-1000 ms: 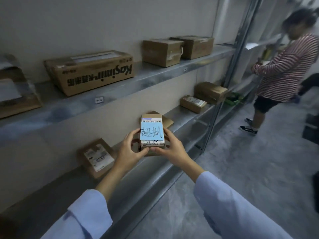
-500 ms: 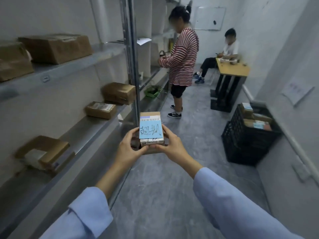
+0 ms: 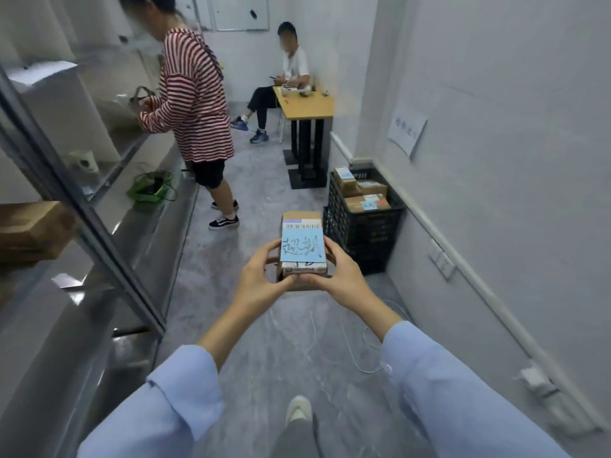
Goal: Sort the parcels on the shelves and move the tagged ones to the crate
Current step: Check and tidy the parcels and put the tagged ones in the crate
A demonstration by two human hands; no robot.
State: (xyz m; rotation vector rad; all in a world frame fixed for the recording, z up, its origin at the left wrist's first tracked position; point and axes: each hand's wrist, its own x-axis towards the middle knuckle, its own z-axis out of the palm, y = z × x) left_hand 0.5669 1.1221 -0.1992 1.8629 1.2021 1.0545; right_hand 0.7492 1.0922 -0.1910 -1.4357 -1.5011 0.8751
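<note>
Blue tag point(image 3: 301, 243) facing up, a cardboard parcel point(image 3: 302, 217) is carried level over the floor of a narrow stockroom. The left hand point(image 3: 261, 276) and right hand point(image 3: 344, 276) each clamp one side of it, fingers curled round the edges and thumbs meeting along the near edge. The two-sided hold appears meant to keep the handwritten tag readable and the parcel steady on the walk. Whether a second box sits beneath it cannot be told.

The black crate point(image 3: 363, 233) stands on the floor at its right edge, against the wall, just beyond the parcel in this view. It already holds several tagged boxes point(image 3: 363, 195), which suggests this one is bound for it. The metal shelves point(image 3: 139, 233) run along the left, with a brown box point(image 3: 33, 229) and a green bag point(image 3: 150, 190) on them. A person in a striped top point(image 3: 191, 104) works at the shelves, and another sits at the table point(image 3: 304, 105) at the far end.

A second ago the parcel was held before the lower shelf. Half a second ago the view had swung toward the aisle, with the crate well off to the right. Now the crate lies almost directly behind the parcel, and the grip is unchanged.
</note>
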